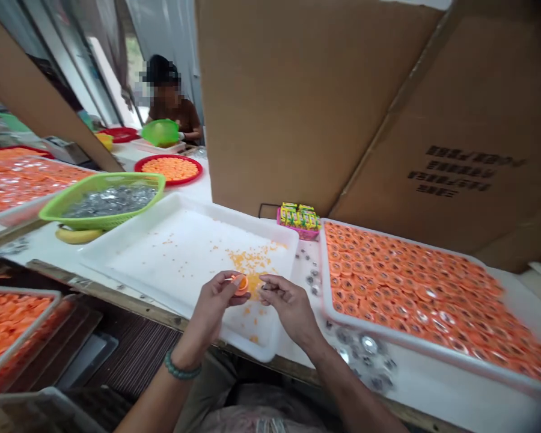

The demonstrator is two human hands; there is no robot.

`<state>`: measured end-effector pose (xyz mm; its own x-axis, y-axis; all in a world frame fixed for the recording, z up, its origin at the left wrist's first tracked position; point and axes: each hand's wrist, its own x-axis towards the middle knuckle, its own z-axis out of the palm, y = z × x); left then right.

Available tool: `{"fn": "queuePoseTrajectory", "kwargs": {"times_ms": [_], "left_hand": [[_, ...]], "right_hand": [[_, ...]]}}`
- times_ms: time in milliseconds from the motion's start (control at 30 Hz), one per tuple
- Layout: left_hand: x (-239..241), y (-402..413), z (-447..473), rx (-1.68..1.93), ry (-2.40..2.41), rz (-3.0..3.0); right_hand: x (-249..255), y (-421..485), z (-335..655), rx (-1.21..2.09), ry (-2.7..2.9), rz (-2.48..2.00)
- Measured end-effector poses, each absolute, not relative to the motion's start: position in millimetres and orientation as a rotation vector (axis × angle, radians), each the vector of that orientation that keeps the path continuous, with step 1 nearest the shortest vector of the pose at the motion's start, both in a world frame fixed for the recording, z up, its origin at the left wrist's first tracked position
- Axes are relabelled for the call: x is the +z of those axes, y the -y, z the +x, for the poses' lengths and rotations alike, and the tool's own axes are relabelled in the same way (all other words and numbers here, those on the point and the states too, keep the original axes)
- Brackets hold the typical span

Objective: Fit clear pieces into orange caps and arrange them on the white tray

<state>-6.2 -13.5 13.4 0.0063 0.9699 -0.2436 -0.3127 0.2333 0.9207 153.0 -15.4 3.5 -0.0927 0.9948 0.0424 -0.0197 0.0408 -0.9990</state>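
Between the thumb and fingers of my left hand (219, 294) is a small round orange plastic case (240, 284), tilted with its open side up. My right hand (286, 300) is just to the right of it, thumb and fingertips pinched together. Something small and dark seems to be at those fingertips, too small to name. Both hands are over the near right part of a white tray (135, 252). Small yellow-orange bits (247, 260) are scattered on the tray floor, densest just beyond my hands.
To the right stands a tray of orange round pieces (388, 276), with clear discs (365, 355) near it. A green basket of clear parts (112, 201) is at left, above a banana (79, 234). Behind are a pink basket (300, 225), tall cardboard (315, 108) and another person (174, 108).
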Motion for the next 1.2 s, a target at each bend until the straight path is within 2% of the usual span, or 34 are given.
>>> {"fn": "queuePoseTrajectory", "kwargs": {"times_ms": [133,400,833,1200], "left_hand": [[10.3,13.2,-6.1,1.133,-1.115,0.858],[9.3,12.2,-7.8,1.011,-1.070,0.910],[10.9,10.6,-10.7,0.912,-0.934,0.997],[5.1,10.4,-10.0,0.848,-0.849,1.045]], "right_hand": [[7.3,17.8,151.5,1.382,1.052,-1.059],[4.7,15.4,157.8,1.343,1.026,-1.121],[11.1,6.4,167.5,1.112,1.446,-1.230],[21.6,-16.0,160.2,1.317,1.658,-1.123]]}}
